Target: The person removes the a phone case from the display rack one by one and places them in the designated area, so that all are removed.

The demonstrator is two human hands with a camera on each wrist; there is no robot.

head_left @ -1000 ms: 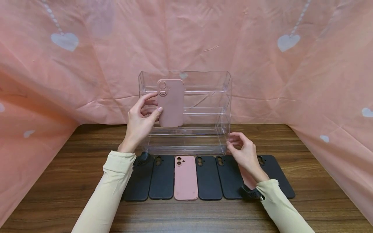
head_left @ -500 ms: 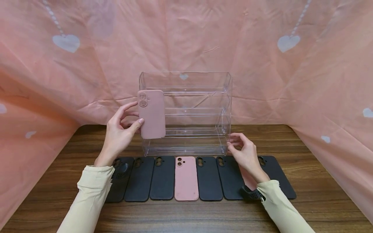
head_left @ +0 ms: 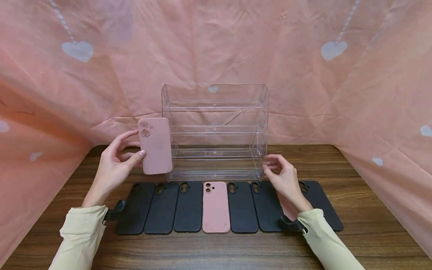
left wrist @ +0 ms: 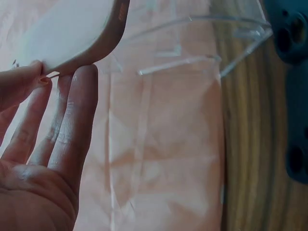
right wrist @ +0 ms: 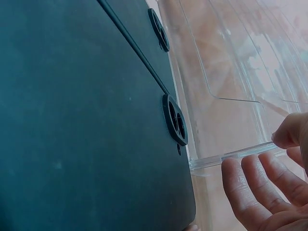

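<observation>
My left hand [head_left: 114, 165] pinches a pink phone case [head_left: 156, 146] by its left edge, thumb in front and fingers behind. The case is upright in the air, its camera cutout at top left, just in front of the clear rack's left side. In the left wrist view the thumb and fingertips touch the rim of the case [left wrist: 72, 29]. With my right hand [head_left: 283, 178] I hold the right side wall of the clear tiered display rack [head_left: 216, 174]. In the right wrist view, thumb and fingers lie on either side of that wall [right wrist: 240, 153].
Along the rack's front, a row of phone cases lies on the wooden table [head_left: 216, 255]: several black ones, such as a black case [head_left: 242, 208], and a pink case [head_left: 216, 208] mid-row. My right wrist partly covers another pink case [head_left: 286, 206]. Pink cloth [head_left: 216, 45] hangs behind.
The left hand has carried the pink phone case left and down, from before the rack's upper tiers to its left side. The right hand stays on the rack.
</observation>
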